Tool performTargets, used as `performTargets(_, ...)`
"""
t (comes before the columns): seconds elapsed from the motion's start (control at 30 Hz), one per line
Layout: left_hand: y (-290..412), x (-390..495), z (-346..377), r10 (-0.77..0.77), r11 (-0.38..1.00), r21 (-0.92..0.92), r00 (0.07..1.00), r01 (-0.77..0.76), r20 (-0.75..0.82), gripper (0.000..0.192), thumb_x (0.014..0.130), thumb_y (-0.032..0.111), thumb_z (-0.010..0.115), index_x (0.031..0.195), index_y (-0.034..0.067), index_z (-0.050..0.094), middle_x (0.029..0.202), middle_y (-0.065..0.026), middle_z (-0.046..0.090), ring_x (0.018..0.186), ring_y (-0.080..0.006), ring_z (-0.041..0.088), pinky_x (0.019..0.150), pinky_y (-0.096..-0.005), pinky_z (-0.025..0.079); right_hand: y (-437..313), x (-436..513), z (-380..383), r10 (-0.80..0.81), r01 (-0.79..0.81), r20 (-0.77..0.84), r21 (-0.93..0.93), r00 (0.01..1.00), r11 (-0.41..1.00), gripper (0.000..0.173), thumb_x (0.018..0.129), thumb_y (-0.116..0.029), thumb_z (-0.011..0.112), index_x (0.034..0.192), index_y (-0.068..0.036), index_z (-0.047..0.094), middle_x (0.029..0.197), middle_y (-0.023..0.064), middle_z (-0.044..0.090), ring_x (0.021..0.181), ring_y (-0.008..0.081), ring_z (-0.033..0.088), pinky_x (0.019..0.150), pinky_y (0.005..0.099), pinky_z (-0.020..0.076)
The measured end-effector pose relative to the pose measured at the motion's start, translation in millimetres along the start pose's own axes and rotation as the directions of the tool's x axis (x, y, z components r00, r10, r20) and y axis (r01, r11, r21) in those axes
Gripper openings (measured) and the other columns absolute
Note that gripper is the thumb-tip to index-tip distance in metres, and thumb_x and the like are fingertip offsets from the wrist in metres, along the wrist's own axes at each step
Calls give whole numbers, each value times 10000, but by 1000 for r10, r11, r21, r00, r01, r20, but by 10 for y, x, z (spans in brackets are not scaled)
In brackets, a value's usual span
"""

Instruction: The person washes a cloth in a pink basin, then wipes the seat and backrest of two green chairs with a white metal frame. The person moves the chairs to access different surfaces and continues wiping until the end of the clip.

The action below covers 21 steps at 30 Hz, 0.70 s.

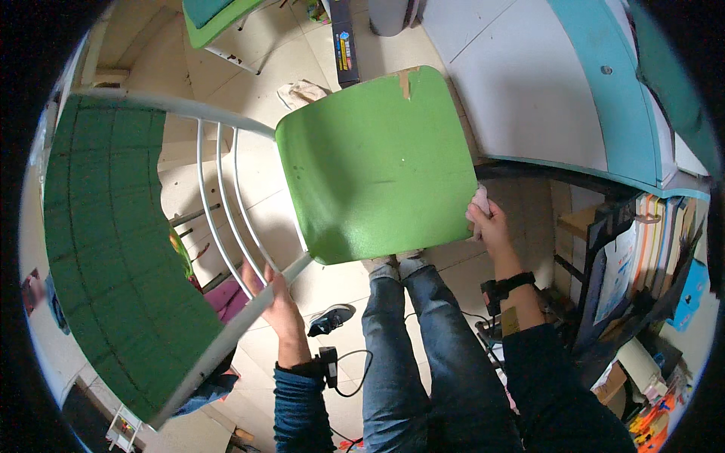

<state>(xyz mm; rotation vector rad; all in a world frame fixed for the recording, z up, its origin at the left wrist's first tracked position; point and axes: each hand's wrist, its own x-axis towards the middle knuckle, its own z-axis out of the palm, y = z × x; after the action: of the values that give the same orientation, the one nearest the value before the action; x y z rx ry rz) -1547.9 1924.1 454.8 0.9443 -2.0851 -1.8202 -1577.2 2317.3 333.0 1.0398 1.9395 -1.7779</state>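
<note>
A chair with a green padded seat (379,170) stands before me, its covering torn at the far edge and at the near right corner. Its white metal backrest bars (226,198) lie to the left, with a dark green checked cloth (124,243) over the top of the backrest. My left hand (277,303) grips the white side tube of the backrest by the curved bars. My right hand (491,225) holds a pale pinkish cloth (480,205) against the seat's right edge. Both wrists wear black straps with small devices.
Behind the seat are a crumpled beige cloth (302,94), a long black box (343,45), a grey bin (387,17) and another green seat (218,28). A dark shoe (331,319) lies near my feet. At right stands a shelf with books (657,243).
</note>
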Motion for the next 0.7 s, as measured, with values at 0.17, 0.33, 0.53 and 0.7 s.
performTargets(0.17,267,442,151,152,987,-66,981,-145,118,773,863,14,538,1508,136,131,1508,-93,241,1242,-308,464,944,-399,434,-248,116,162,-57,64,-85,78,995,995,313,860,-242,670,1072,-18,619,930,40,650,758,128,595,639,285,478)
performTargets(0.33,450,1025,257,102,993,-77,966,-86,237,560,881,34,510,1414,66,341,1401,-126,417,1119,-254,555,880,-321,434,-543,395,311,-130,162,-133,270,983,949,408,860,-247,660,1168,-13,530,1015,55,615,892,161,586,766,294,469)
performTargets(0.53,548,1486,451,92,992,-107,970,-70,223,359,911,120,585,1232,6,475,963,-142,661,846,-125,596,779,-236,440,-518,433,336,-199,335,-383,331,902,882,478,884,-193,610,1278,-32,393,1139,92,538,965,180,552,812,306,461)
performTargets(0.7,551,1702,544,240,971,-62,935,-232,260,391,896,138,631,1217,-24,476,751,-51,576,700,-102,516,668,-234,399,-336,50,593,-190,394,-508,330,840,858,493,881,-218,627,1276,-28,401,1192,110,521,1000,202,534,812,299,461)
